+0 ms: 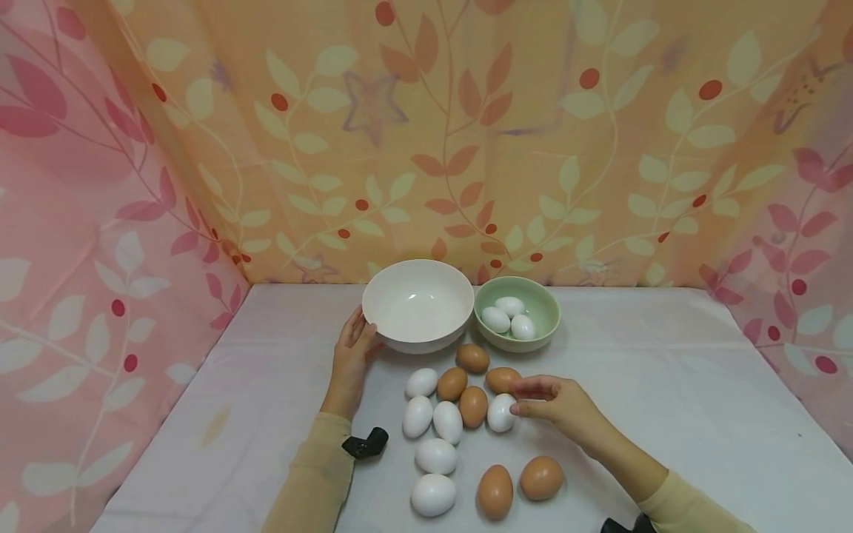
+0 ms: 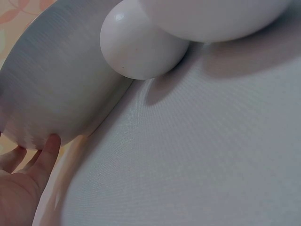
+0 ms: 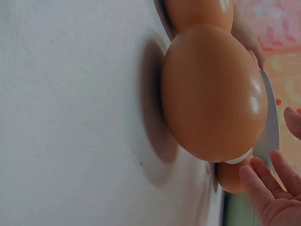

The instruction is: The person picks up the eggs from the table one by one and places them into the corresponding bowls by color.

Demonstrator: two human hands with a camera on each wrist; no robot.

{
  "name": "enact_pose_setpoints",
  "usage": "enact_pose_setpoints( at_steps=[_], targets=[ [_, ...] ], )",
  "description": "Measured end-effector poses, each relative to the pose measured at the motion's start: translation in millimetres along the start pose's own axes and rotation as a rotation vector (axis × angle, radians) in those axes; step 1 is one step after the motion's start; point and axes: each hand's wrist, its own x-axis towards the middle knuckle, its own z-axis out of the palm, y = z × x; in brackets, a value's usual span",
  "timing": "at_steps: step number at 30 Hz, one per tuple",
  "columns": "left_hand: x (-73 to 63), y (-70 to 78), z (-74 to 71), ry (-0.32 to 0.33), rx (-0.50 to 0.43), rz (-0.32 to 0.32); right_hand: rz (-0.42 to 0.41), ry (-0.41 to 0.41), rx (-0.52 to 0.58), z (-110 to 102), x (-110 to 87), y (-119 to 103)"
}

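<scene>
At the back of the table stands a large white bowl. My left hand rests against its left side, thumb toward the front; in the left wrist view the fingers touch the outer wall. My right hand reaches in from the right, thumb and fingers apart. Its fingertips are right at a white egg and a brown egg. Fingers of that hand look spread in the right wrist view, beyond a large brown egg close to the camera.
A green bowl holding 3 white eggs stands right of the white bowl. More brown eggs and white eggs lie grouped in front of the bowls. Nearer me lie two brown eggs. A patterned curtain hangs behind the table.
</scene>
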Motion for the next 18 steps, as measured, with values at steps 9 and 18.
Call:
enact_pose_setpoints(
  at_steps=[9,18],
  targets=[
    [1.2,-1.1,0.4,0.012,0.000,-0.010,0.007,-0.015,0.015,3,2.8,7],
    [0.8,-1.0,0.4,0.006,-0.011,-0.017,0.009,-0.037,0.025,8,6.1,14]
  ],
)
